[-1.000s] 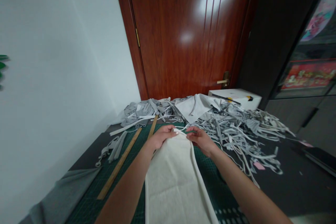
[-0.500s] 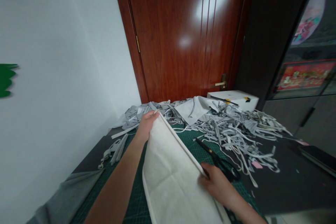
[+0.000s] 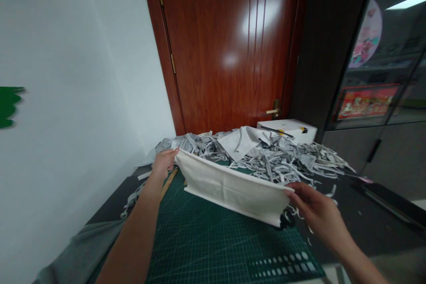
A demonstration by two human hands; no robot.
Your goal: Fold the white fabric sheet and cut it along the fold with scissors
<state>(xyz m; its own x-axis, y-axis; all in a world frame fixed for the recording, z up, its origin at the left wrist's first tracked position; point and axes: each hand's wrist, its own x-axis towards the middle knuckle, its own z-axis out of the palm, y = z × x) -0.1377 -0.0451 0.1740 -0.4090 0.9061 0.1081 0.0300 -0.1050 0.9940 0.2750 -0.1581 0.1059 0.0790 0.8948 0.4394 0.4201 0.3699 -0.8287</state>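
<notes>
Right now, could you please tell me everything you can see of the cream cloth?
The cream cloth looks like soft, plain fabric, a longish piece with edges that seem slightly rolled and faint creases near its middle. It is spread lengthwise: the left hand pinches one upper corner and the right hand the other, which sits lower in the picture. It hangs over the green mat; whether its bottom edge touches the mat is unclear.

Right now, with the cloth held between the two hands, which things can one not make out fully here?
All in the head view:
Black scissors: blades hidden behind the cream cloth, so open or closed is unclear.
Wooden strip: lower end behind the left forearm.
Grey fabric: cut off by the bottom edge.
Green shape: cut off by the left edge.
Red picture: details blurred, too small.
</notes>
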